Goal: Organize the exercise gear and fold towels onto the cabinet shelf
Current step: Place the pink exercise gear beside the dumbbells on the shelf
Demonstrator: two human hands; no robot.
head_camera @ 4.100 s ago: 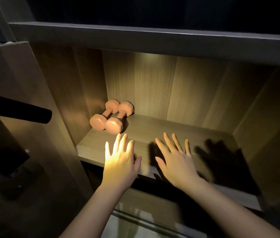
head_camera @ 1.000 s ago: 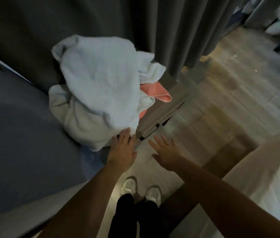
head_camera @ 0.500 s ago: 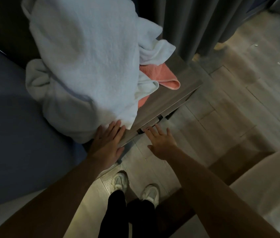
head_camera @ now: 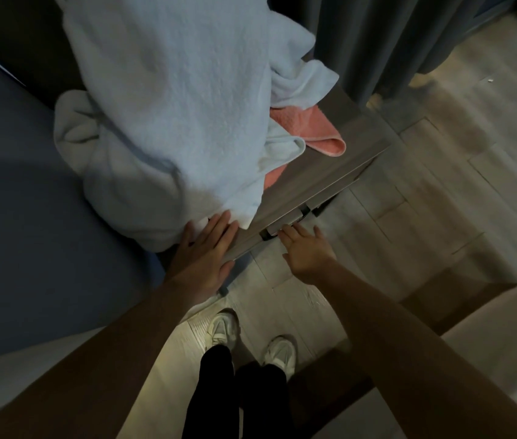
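A heap of pale blue towels (head_camera: 171, 99) lies crumpled on a low grey wooden nightstand (head_camera: 339, 153), and a whitish towel (head_camera: 117, 185) hangs over its left side. A pink towel (head_camera: 314, 129) pokes out from under the heap on the right. My left hand (head_camera: 206, 251) is flat and open, its fingertips touching the lower edge of the towel heap. My right hand (head_camera: 306, 248) is open just in front of the nightstand's front edge, its fingertips at the drawer handle (head_camera: 285, 224). Neither hand holds anything.
A dark blue bed (head_camera: 29, 217) fills the left side. Grey curtains (head_camera: 393, 36) hang behind the nightstand. Light wooden floor (head_camera: 441, 185) spreads to the right. My white shoes (head_camera: 250, 340) stand below the hands. A pale surface (head_camera: 504, 343) sits at the lower right.
I turned from the lit cabinet shelf with the dumbbells to the nightstand. Over the last second both hands moved closer to the towel heap, the left reaching its lower edge.
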